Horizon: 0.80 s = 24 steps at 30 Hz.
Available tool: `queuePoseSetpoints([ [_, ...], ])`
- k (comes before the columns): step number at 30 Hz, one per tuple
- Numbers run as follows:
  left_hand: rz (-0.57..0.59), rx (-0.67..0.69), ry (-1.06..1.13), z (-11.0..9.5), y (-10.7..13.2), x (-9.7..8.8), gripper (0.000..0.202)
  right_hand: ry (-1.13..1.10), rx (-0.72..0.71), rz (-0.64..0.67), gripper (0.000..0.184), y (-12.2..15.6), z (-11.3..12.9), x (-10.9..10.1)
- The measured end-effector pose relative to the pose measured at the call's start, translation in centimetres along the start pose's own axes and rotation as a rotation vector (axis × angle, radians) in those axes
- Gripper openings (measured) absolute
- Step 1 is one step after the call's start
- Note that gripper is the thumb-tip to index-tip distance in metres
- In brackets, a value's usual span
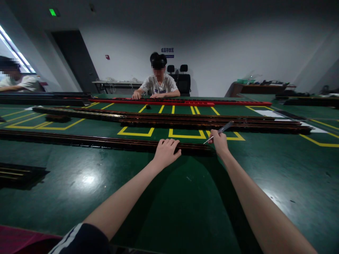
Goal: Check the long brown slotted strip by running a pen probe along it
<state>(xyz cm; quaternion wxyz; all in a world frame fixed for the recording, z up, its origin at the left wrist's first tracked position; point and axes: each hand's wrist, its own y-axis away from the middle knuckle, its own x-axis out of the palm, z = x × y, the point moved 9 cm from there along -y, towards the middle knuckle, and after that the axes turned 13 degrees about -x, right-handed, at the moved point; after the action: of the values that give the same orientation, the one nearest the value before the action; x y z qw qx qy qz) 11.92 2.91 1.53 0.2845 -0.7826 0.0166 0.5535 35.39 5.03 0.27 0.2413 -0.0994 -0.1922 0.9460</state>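
A long dark strip (127, 141) with a glossy ridged surface lies across the table in front of me. Near its right end my left hand (166, 151) rests on it, fingers curved over the strip and thumb towards the right. Just beyond that, my right hand (219, 141) is closed around a slim grey pointed tool (225, 127), held like a pen. The tool's thin metal tip slants down to the left, at the strip's right end. Whether the tip touches the strip I cannot tell.
Behind lies a bundle of dark strips (212, 121); farther back is a red strip (238, 102) where a seated person (160, 84) works. More strips (21, 174) lie at the left. Yellow tape (185, 136) marks the green table (169, 197). Another person (18, 79) sits far left.
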Motion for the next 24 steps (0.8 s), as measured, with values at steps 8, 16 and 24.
queuePoseSetpoints([
  [8, -0.016, 0.010, -0.016, -0.1, 0.0, -0.1, 0.039, -0.021, -0.050, 0.006, 0.029, 0.2, 0.4, 0.6],
  [16, -0.009, 0.005, 0.000, -0.2, 0.0, -0.1, 0.038, 0.006, -0.072, 0.037, 0.036, 0.3, 0.5, 1.2],
  [24, -0.006, 0.003, 0.004, -0.2, 0.1, -0.3, 0.040, 0.012, -0.042, 0.019, 0.036, 0.4, 0.2, 1.3],
])
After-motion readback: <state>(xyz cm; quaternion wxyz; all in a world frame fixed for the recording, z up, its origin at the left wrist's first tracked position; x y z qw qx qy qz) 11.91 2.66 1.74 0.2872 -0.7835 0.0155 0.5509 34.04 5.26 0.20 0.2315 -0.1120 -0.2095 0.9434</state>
